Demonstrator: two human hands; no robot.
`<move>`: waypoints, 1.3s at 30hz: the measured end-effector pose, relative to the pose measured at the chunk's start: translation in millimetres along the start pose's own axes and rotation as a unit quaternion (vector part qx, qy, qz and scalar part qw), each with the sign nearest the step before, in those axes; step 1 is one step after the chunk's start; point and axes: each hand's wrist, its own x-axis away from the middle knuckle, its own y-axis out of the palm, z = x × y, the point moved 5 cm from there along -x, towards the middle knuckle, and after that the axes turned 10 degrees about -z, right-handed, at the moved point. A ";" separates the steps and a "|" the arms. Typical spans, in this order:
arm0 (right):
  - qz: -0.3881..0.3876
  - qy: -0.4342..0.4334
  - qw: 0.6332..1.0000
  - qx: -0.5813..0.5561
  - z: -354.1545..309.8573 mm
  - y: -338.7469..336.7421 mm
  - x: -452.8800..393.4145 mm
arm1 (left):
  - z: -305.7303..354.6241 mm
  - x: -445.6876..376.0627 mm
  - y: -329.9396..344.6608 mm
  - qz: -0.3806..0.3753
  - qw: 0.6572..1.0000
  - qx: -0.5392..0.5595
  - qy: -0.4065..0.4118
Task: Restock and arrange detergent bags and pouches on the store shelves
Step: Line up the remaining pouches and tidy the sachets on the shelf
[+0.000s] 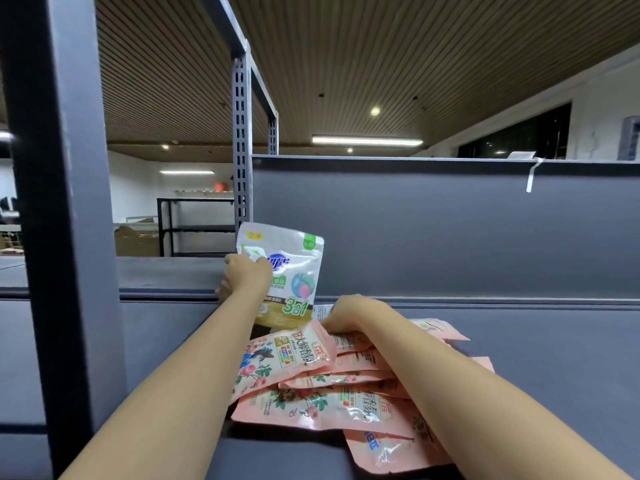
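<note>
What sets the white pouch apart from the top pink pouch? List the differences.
The white pouch stands upright, gripped by the left hand; the top pink pouch lies tilted on a pile. The white one shows a green "3" mark; the pink one shows flowers. The right hand rests on the pile. Both are glossy printed pouches.

Two bare forearms, no sleeves

The left hand [244, 275] and right hand [349, 311] were bare, without gloves, rings, watch or bracelet; both forearms were uncovered from the near edge up to the wrists.
</note>
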 end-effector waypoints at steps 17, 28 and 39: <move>0.140 0.013 0.925 -0.353 34.5 -14.9 -9.0 | 7.3 27.3 4.2 0.042 0.995 0.068 0.061; 0.379 -0.006 0.687 -0.620 70.2 -41.1 16.3 | 9.8 35.3 -8.2 0.094 0.989 0.082 0.079; 0.221 -0.100 0.813 -0.529 47.5 -40.4 29.5 | 9.4 37.8 -5.9 0.049 0.990 0.129 0.029</move>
